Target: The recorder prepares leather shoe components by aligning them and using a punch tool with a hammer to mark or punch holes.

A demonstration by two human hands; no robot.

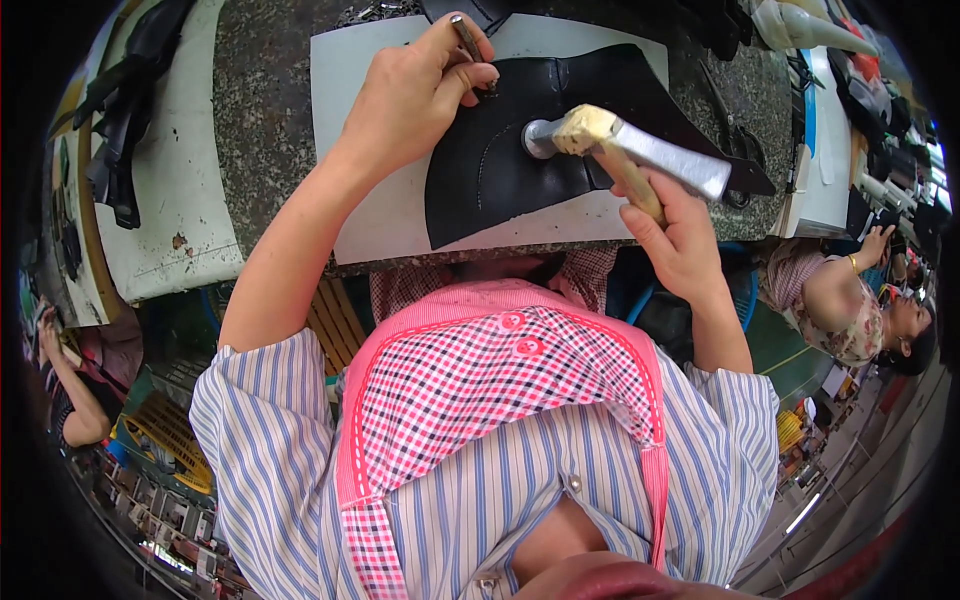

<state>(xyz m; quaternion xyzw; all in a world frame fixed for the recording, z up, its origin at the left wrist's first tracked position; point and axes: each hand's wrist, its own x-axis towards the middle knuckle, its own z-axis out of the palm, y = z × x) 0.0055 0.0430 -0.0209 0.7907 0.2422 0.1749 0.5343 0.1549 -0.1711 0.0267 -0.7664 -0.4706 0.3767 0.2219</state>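
My left hand [405, 105] pinches a short metal punch [464, 36], held upright with its lower end at a piece of black leather [515, 185]. A curved line of small holes or stitches runs across the leather near that hand. The leather lies on a white board [385, 225]. Wrapped round a wooden handle, my right hand [685, 240] holds a hammer [675, 160] above the right part of the leather. The hammer's round face points left, toward the punch but apart from it.
Under the board is a speckled stone worktop [262, 120]. Dark scissors [735, 140] lie at its right. Black leather pieces [125, 150] rest on the pale table at left. Another person [840, 295] sits at right, and another person's arm [80, 400] shows at far left.
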